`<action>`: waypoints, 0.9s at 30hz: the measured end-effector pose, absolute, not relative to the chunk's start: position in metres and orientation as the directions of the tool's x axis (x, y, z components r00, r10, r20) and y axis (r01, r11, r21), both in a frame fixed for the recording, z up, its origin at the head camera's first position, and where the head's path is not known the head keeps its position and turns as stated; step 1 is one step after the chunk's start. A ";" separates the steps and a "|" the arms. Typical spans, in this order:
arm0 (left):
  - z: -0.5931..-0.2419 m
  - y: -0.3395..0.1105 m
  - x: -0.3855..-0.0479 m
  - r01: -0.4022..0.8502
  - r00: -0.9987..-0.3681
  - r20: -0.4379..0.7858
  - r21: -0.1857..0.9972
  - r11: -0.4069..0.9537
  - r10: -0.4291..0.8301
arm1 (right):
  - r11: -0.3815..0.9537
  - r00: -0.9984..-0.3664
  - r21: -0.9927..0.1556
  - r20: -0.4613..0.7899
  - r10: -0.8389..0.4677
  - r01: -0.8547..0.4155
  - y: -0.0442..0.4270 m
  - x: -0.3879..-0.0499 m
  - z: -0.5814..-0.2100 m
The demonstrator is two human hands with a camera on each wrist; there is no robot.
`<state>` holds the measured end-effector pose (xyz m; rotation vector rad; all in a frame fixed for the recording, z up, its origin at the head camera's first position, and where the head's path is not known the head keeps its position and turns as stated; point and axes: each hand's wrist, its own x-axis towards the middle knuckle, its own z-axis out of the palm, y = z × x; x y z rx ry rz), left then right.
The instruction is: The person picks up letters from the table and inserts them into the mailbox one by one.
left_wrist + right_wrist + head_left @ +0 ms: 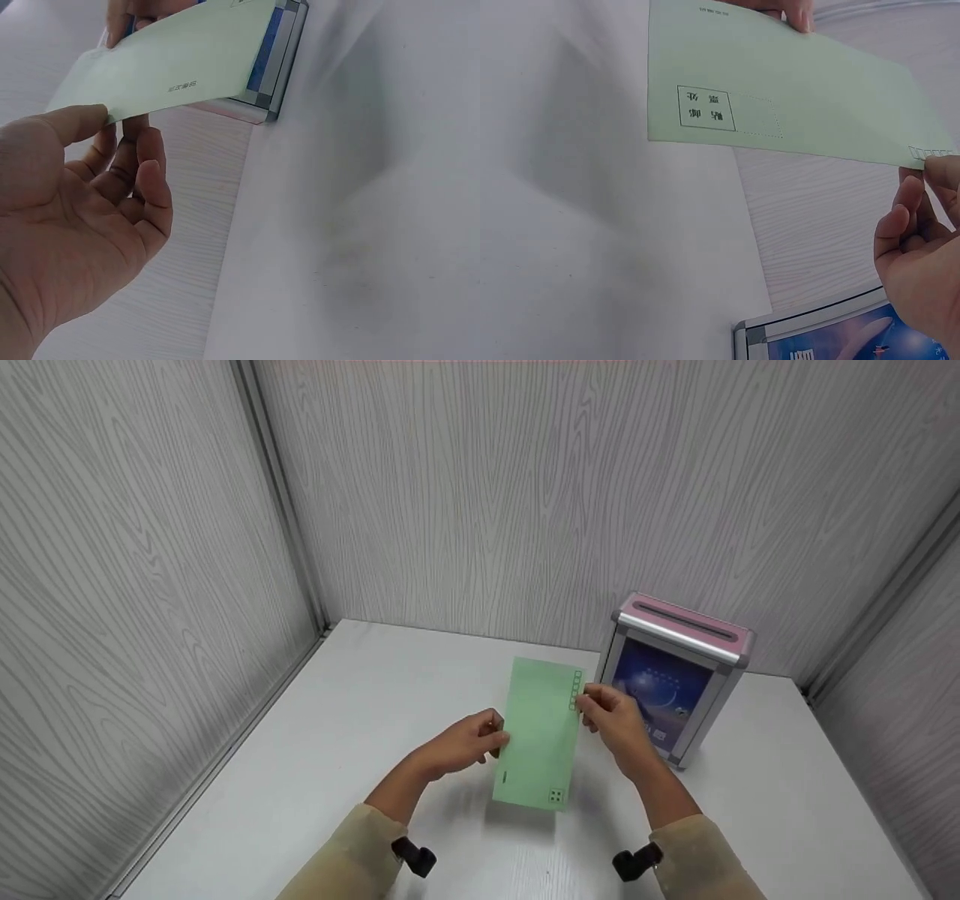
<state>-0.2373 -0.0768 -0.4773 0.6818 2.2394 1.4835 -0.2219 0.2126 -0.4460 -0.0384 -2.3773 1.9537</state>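
A light green envelope [538, 735] with printed squares and a stamp box is held up above the white table, its long side running away from me. My left hand [466, 744] pinches its left edge between thumb and fingers. On the opposite edge, near the row of small squares, my right hand [616, 725] pinches it too. In the right wrist view the envelope [780, 82] shows its stamp box close up. The left wrist view has the left thumb on the near face of the envelope [180, 64], other fingers behind.
Just beyond my right hand stands a silver-framed box [679, 660] with a pink top, a long slot in it and a blue picture on its front. Wood-grain panels [480, 495] enclose the white table [360, 682] at the back and both sides.
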 end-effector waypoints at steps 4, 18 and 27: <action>-0.470 -0.074 -0.239 0.251 -0.798 -0.007 0.905 0.342 0.603 | 0.187 -0.998 -0.982 0.038 0.055 -0.027 0.216 -0.217 -0.441; -0.441 -0.053 -0.247 0.402 -0.792 0.104 0.830 0.387 0.601 | 0.195 -0.998 -0.979 0.066 0.007 -0.063 0.231 -0.208 -0.437; -0.418 -0.041 -0.256 0.428 -0.807 0.182 0.835 0.345 0.561 | 0.250 -0.996 -0.964 0.090 -0.016 -0.091 0.246 -0.202 -0.428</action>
